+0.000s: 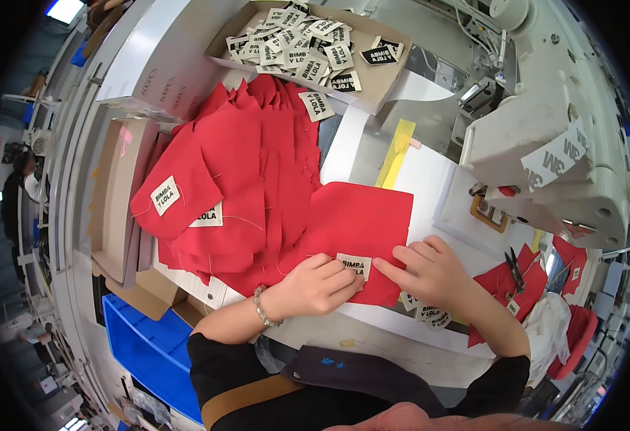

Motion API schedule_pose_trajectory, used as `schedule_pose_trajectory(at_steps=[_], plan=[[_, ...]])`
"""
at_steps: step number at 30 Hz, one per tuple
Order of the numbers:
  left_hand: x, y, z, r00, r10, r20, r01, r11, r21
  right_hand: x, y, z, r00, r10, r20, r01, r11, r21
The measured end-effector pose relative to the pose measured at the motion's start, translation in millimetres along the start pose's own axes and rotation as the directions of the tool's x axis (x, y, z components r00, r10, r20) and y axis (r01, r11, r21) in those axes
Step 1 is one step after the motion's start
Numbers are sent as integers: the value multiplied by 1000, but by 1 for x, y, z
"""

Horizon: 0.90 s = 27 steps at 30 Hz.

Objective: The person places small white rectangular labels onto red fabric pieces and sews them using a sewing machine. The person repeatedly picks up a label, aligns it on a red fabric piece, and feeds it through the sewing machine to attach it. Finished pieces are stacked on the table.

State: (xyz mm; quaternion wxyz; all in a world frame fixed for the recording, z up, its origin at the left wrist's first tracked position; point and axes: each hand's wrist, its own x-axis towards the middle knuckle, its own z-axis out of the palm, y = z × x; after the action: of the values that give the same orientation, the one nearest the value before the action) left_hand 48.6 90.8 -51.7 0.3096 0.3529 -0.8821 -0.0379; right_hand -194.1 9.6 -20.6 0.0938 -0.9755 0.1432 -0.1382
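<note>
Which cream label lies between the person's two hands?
The cream label on red fabric, partly covered by the left hand; others lie outside that gap, many in the cardboard box.

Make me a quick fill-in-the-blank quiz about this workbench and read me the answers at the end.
1. The left hand and right hand are at a pale label on ____ fabric.
2. A beaded ____ circles the left wrist.
3. The plastic bin at the lower left is ____.
4. Black scissors lie to the person's ____.

Missing words: red; bracelet; blue; right.
</note>
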Motion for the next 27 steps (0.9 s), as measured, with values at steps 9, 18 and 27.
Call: schedule_pose_trajectory(at_steps=[9, 18, 27], plan=[[-2, 1, -5, 999, 14, 36, -14, 1000, 1, -3, 5, 9, 999, -36, -6, 36, 999, 13], [-1, 0, -4, 1000, 16, 11, -16, 1000, -19, -2, 8, 6, 997, -67, 35, 67, 998, 5], [-2, 0, -4, 999, -6, 34, 7, 999, -49, 1, 10, 6, 994, -104, 36, 104, 995, 3]])
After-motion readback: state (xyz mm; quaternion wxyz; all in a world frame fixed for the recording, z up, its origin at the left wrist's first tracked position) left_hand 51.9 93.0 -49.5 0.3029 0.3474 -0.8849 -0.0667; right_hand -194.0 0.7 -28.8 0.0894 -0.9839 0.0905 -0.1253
